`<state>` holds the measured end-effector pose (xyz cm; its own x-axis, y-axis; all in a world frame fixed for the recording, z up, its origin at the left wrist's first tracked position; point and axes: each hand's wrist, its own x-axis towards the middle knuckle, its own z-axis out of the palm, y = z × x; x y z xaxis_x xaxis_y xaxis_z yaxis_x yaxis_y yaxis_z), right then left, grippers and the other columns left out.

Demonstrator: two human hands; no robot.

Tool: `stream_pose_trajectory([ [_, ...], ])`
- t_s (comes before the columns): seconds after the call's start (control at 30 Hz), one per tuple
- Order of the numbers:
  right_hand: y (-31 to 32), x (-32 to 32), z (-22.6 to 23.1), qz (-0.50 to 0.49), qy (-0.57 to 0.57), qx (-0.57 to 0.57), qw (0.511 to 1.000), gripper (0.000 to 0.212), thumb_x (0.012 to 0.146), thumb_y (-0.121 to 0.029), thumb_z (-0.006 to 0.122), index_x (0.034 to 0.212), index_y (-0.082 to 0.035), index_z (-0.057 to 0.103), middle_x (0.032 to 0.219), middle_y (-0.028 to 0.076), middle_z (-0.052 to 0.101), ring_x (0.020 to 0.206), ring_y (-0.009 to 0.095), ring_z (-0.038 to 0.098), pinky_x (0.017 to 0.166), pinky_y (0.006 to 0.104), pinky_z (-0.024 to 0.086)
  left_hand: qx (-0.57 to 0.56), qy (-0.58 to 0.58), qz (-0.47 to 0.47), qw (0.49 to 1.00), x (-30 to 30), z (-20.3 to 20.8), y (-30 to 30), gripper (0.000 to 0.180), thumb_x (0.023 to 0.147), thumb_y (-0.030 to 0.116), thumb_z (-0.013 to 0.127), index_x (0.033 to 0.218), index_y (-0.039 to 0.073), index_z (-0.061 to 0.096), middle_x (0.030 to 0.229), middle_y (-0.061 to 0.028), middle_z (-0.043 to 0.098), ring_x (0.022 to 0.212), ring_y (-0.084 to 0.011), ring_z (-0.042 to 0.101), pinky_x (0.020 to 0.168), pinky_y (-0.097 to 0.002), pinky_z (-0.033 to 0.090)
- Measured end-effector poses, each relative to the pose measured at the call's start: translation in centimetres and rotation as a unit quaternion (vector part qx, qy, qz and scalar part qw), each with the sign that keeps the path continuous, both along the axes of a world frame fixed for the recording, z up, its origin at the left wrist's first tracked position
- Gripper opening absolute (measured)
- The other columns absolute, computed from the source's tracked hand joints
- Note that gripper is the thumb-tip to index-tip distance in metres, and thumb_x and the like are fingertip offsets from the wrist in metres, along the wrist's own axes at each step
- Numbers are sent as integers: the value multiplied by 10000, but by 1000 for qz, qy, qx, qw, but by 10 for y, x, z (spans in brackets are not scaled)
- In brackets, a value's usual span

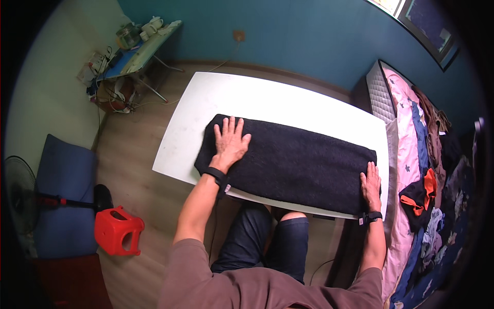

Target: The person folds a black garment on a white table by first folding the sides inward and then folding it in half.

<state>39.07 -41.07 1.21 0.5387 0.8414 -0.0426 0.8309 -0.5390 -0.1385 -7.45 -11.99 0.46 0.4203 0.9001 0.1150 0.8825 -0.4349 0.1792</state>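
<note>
Desk: a white rectangular desk (267,95) stands in front of me, its far half bare, its near edge over my knees.
Towel: a dark, thick folded towel (298,159) lies lengthwise across the near half of the desk, reaching almost to its right edge.
Left hand: my left hand (230,141) lies flat on the left end of the towel, fingers (226,129) spread and released, gripping nothing.
Right hand: my right hand (371,186) rests palm down on the right end of the towel by the near corner, fingers straight and loose, holding nothing.
Wrists: a dark band sits on each wrist.
Floor: pale wood-look floor (139,154) runs round the desk; a red plastic stool (118,232) stands on it to my left, beside a blue cushion (64,190) and a standing fan (20,198).
Walls: a teal wall (288,31) behind the desk, a pale wall on the left.
Corner: a small folding table (139,51), cluttered, stands in the far left corner.
Bed: a bed (406,149) with a pink sheet runs along my right, heaped with clothes (437,206).
</note>
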Motion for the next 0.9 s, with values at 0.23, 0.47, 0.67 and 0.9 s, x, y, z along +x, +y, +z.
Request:
stream_pose_trajectory([
  [0.23,106,-112,25,240,-14,103,965,602,976,-321,547,1500,-73,386,1562,167,360,1464,353,294,1186,505,212,7,-82,-172,982,123,24,-63,682,964,480,474,1495,60,398,1568,-197,334,1471,-394,248,1177,-616,129],
  [0.47,147,-126,12,305,-23,52,951,615,981,-342,529,1522,-101,360,1583,131,340,1484,321,261,1211,486,159,-3,-21,-174,984,123,2,-28,654,975,489,461,1534,165,357,1580,-181,322,1480,-368,244,1195,-573,115],
  [0.67,94,-33,-2,138,-31,24,990,643,992,-358,495,1548,-97,307,1602,129,306,1506,300,214,1224,479,118,23,17,-11,1000,42,-9,32,661,985,522,421,1506,115,405,1570,-204,335,1480,-394,235,1200,-568,98],
  [0.9,65,1,4,39,-12,-5,999,646,1027,-409,425,1564,-89,261,1630,126,240,1522,296,159,1219,486,106,2,9,55,998,27,-3,33,652,1001,477,391,1513,72,379,1583,-238,282,1474,-463,184,1172,-646,80],
])
